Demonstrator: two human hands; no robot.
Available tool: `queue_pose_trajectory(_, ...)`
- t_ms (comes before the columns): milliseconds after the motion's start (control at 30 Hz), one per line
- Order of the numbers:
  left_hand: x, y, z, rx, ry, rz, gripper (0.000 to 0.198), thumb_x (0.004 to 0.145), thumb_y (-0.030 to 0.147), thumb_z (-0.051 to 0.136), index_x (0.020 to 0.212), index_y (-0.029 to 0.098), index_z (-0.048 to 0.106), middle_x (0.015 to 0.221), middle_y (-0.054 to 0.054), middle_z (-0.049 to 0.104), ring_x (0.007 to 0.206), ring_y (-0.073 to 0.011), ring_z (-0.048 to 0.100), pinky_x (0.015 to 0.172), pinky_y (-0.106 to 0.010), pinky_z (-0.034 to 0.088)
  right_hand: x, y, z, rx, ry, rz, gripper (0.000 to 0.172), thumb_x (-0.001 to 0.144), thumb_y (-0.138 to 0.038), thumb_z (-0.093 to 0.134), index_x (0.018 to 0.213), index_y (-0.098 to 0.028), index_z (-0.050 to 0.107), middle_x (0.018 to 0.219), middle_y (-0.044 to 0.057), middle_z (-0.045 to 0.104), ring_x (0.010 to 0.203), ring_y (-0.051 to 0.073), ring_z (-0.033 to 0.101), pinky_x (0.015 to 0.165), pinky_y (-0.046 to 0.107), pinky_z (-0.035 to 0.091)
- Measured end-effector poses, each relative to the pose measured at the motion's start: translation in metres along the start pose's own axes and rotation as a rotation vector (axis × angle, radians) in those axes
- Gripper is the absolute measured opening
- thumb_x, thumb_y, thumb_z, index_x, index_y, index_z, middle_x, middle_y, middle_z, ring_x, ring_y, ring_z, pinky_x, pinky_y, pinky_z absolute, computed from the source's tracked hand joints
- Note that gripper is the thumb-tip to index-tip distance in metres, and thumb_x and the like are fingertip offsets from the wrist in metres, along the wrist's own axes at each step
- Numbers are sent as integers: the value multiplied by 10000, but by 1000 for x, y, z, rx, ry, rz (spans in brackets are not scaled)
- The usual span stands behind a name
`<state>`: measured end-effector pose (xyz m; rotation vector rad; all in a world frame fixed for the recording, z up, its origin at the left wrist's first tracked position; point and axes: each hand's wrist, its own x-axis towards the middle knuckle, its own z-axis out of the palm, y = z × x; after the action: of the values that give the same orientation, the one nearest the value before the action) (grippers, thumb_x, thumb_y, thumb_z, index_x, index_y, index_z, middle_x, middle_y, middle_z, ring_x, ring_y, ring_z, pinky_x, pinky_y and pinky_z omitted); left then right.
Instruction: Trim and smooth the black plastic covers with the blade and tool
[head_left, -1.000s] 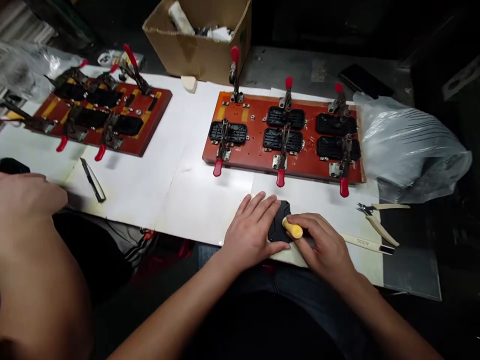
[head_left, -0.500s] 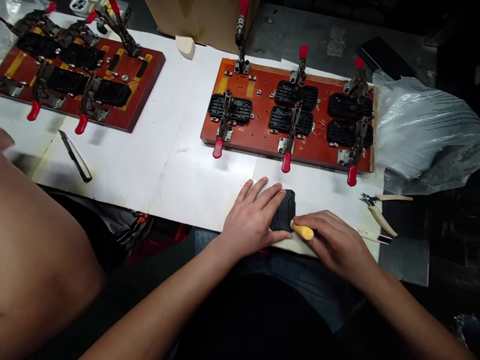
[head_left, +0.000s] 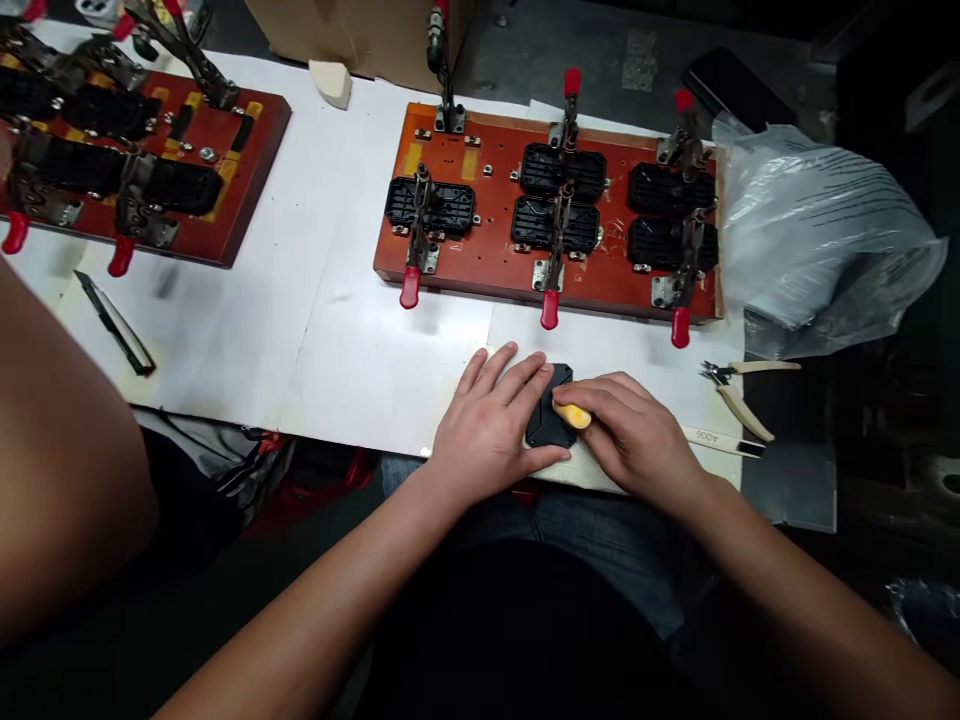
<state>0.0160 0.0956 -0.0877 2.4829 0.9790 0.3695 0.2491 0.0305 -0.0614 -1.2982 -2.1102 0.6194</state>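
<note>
Left hand: the left hand (head_left: pixel 491 425) lies flat with fingers spread, pressing the left side of the black plastic part (head_left: pixel 550 425) onto the sheet.
Right hand: the right hand (head_left: pixel 637 440) is closed around a yellow-handled tool (head_left: pixel 572 414), its tip on the part.
Black plastic part: between the two hands, at the near edge of the white sheet (head_left: pixel 352 340).
Fixture board: just beyond the hands, an orange board (head_left: pixel 495 250) carries five similar black parts under red-tipped toggle clamps (head_left: pixel 550 309).
Second board: well to the left of the left hand, another board (head_left: pixel 232 215) with clamped black parts.
Plastic bag: beyond the right hand to its right, a clear bag (head_left: pixel 817 240); contents cannot be told.
Cardboard box: far beyond the left hand, a box (head_left: pixel 352 35), inside unseen.
Loose tools: cutters (head_left: pixel 739 385) right of the right hand; a blade (head_left: pixel 116 325) far to the left.
Another person: a bare arm (head_left: pixel 60 480) at the left.
</note>
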Motion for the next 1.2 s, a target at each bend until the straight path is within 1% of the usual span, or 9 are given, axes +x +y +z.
queue_pose_trajectory(67, 0, 0, 1, 6, -3, 5, 974, 881, 706, 761, 1607, 126, 469, 1697, -100, 482, 1616, -380, 321, 1374, -588, 175, -5, -5, 0, 9, -7, 29, 386, 1021, -15, 598, 1362, -194, 618, 1281, 81, 719, 1133, 222, 641, 991, 392, 538)
queue_pose_trajectory(200, 0, 0, 0, 11, -3, 18, 949, 890, 700, 753, 1602, 134, 481, 1698, -95, 483, 1616, -380, 324, 1374, -595, 181, -14, -13, -5, -12, -122, 119, 373, 1030, -39, 592, 1374, -183, 617, 1241, 73, 718, 1126, 217, 637, 961, 365, 538)
queue_pose_trajectory(267, 1, 0, 0, 9, -1, 15, 945, 893, 694, 754, 1601, 129, 483, 1690, -106, 493, 1611, -387, 335, 1368, -603, 196, -6, -10, -3, -39, -78, 117, 371, 1028, -45, 602, 1369, -191, 618, 1232, 71, 720, 1117, 221, 645, 970, 370, 537)
queue_pose_trajectory(433, 2, 1, 0, 10, 6, 9, 984, 863, 673, 801, 1615, 135, 462, 1680, -120, 504, 1605, -397, 346, 1357, -616, 211, 9, -1, 12, -108, 132, 138, 355, 1035, -82, 617, 1365, -210, 628, 1251, 83, 713, 1146, 253, 649, 1015, 409, 528)
queue_pose_trajectory(600, 1, 1, 0, 1, 1, 17, 926, 906, 699, 735, 1593, 128, 491, 1687, -112, 495, 1611, -387, 337, 1366, -603, 201, -2, -11, 14, -13, 44, 163, 425, 1030, -64, 614, 1434, -196, 609, 1199, 87, 682, 1108, 237, 641, 968, 382, 530)
queue_pose_trajectory(800, 2, 1, 1, 13, 17, -2, 965, 875, 659, 797, 1615, 141, 459, 1677, -114, 508, 1604, -386, 352, 1367, -600, 194, 15, -1, 16, -85, 165, 154, 422, 1046, -94, 604, 1454, -198, 635, 1129, 99, 671, 1059, 256, 638, 931, 419, 546)
queue_pose_trajectory(967, 2, 2, 0, 9, 8, 12, 935, 897, 689, 752, 1597, 132, 481, 1670, -124, 516, 1602, -387, 358, 1361, -597, 219, 3, -7, 16, 8, 67, 184, 431, 1051, -107, 620, 1463, -235, 615, 1136, 67, 674, 1055, 215, 645, 917, 362, 543)
queue_pose_trajectory(1067, 2, 1, 1, 19, 17, 8, 943, 882, 666, 782, 1603, 143, 474, 1667, -120, 521, 1601, -388, 360, 1362, -605, 213, 9, -1, 17, -36, 140, 177, 381, 1044, -135, 657, 1416, -219, 646, 1159, 71, 701, 1058, 217, 670, 939, 361, 546)
queue_pose_trajectory(1200, 2, 1, 2, 23, 21, 5, 943, 875, 668, 790, 1596, 143, 484, 1663, -123, 525, 1596, -383, 369, 1364, -603, 211, 19, 1, 22, -70, 246, 273, 346, 1022, -172, 707, 1364, -204, 667, 1138, 69, 706, 980, 202, 696, 881, 331, 564)
